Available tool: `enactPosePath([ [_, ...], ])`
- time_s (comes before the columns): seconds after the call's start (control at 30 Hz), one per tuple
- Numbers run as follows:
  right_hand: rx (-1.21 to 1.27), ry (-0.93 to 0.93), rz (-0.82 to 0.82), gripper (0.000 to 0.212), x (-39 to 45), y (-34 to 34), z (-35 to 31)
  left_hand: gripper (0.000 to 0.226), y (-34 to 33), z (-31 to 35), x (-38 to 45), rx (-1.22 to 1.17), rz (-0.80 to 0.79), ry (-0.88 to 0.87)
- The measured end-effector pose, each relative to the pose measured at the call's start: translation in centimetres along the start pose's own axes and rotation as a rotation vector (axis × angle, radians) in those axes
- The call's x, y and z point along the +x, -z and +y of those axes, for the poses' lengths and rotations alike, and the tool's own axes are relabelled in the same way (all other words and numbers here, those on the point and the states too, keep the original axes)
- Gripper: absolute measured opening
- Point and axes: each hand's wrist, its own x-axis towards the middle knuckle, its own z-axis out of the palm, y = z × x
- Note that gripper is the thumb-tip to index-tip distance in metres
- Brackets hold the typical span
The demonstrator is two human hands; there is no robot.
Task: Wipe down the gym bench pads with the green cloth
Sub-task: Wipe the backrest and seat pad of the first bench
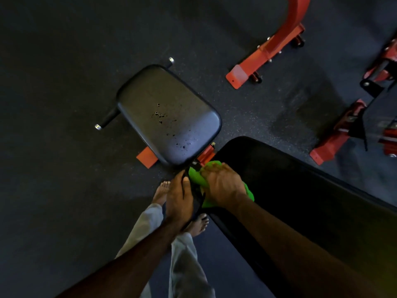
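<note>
A dark, speckled rubber floor (64,104) fills most of the view, dimly lit. Red steel frames of other gym machines (277,44) stand on it at the upper right and right edge.

The largest pad is the long black back pad (300,201) of the bench; its long axis runs from the lower right up toward the centre, and its narrow end points at the seat pad. Just beyond that end, across a small gap where the red hinge bracket (206,154) shows, lies the smaller seat pad (167,112). It is a rounded rectangle whose long axis carries on the same diagonal toward the upper left. Small dark nicks or specks dot its middle and near end. Black handle bars with silver caps (106,120) stick out beside its far end.

The green cloth (196,176) sits bunched on the narrow end of the back pad, near the hinge. The right hand (221,186) lies on top of it, fingers curled over the cloth. The left hand (179,198) is just beside it, at the pad's corner, gripping a dark strap or edge; which, I cannot tell.

Below, pale trouser legs (182,265) and bare feet (161,191) stand on the floor.
</note>
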Motion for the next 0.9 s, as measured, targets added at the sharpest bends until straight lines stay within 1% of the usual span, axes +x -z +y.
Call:
enactPosePath([
  [0.07, 0.015, -0.181, 0.093, 0.054, 1.6, 1.1, 1.5, 0.043, -0.2, -1.0, 0.3, -0.016, 0.021, -0.010],
  [0.1, 0.018, -0.228, 0.080, 0.055, 2.1, 1.5, 1.6, 0.042, -0.1, -1.0, 0.4, -0.012, 0.009, -0.011],
  [0.13, 0.003, -0.194, 0.062, 0.056, 2.2, 1.5, 0.9, 0.039, 0.0, -0.9, 0.4, -0.015, -0.001, -0.011],
  [0.2, -0.018, 0.014, -0.001, 0.055, 1.7, 0.5, -1.4, 0.037, 0.2, -1.2, 1.0, -0.024, -0.006, -0.002],
  [0.23, 0.019, 0.099, -0.051, 0.052, 1.1, 0.3, -2.0, 0.040, 0.3, -1.3, 1.3, -0.034, -0.020, 0.013],
  [0.27, 0.032, 0.138, -0.089, 0.051, 0.9, 0.5, -1.8, 0.048, 0.1, -1.7, 1.7, -0.039, -0.029, 0.018],
  [0.3, 0.003, 0.129, -0.086, 0.052, 1.4, 0.9, -1.0, 0.058, 0.0, -2.0, 2.0, -0.040, -0.028, 0.013],
  [0.33, -0.045, 0.061, -0.072, 0.055, 2.3, 1.3, -0.1, 0.065, -0.1, -2.4, 2.2, -0.041, -0.016, 0.013],
  [0.37, -0.064, -0.024, -0.039, 0.057, 3.0, 1.6, 0.8, 0.064, -0.2, -2.2, 2.4, -0.052, -0.004, 0.007],
  [0.4, -0.070, -0.092, -0.047, 0.059, 3.7, 1.8, 1.1, 0.059, -0.1, -1.9, 2.6, -0.063, 0.004, 0.008],
  [0.43, -0.070, -0.107, -0.056, 0.062, 3.7, 1.8, 0.6, 0.055, 0.0, -1.7, 2.7, -0.077, 0.014, 0.013],
  [0.47, -0.071, -0.051, -0.082, 0.064, 3.6, 1.5, -0.6, 0.056, 0.1, -1.4, 2.9, -0.077, 0.028, 0.016],
  [0.53, -0.023, 0.152, -0.115, 0.055, 1.8, 0.6, -3.0, 0.065, -0.2, -2.1, 3.6, -0.054, 0.032, 0.032],
  [0.57, -0.005, 0.214, -0.137, 0.051, 1.3, 0.2, -3.2, 0.066, -0.3, -2.4, 4.0, -0.049, 0.025, 0.045],
  [0.6, -0.027, 0.224, -0.137, 0.051, 1.3, 0.5, -2.6, 0.065, -0.3, -2.6, 4.2, -0.052, 0.017, 0.052],
  [0.63, -0.061, 0.172, -0.098, 0.055, 2.0, 0.9, -1.5, 0.061, -0.2, -2.2, 4.2, -0.064, 0.001, 0.050],
  [0.7, -0.095, -0.064, -0.028, 0.065, 4.0, 1.7, 1.7, 0.046, 0.1, -1.0, 4.0, -0.090, -0.022, 0.018],
  [0.73, -0.102, -0.157, 0.000, 0.068, 5.0, 2.1, 3.1, 0.040, 0.1, -0.7, 4.0, -0.090, -0.024, -0.011],
  [0.77, -0.108, -0.166, 0.014, 0.069, 5.5, 2.4, 3.7, 0.036, 0.1, -0.5, 4.1, -0.079, -0.027, -0.036],
  [0.87, -0.152, 0.085, -0.107, 0.088, 4.4, 1.9, 3.1, 0.037, 0.2, 0.5, 4.2, -0.023, -0.082, -0.094],
  [0.9, -0.153, 0.100, -0.098, 0.094, 3.9, 1.9, 3.5, 0.037, 0.1, 1.2, 4.1, 0.009, -0.096, -0.123],
])
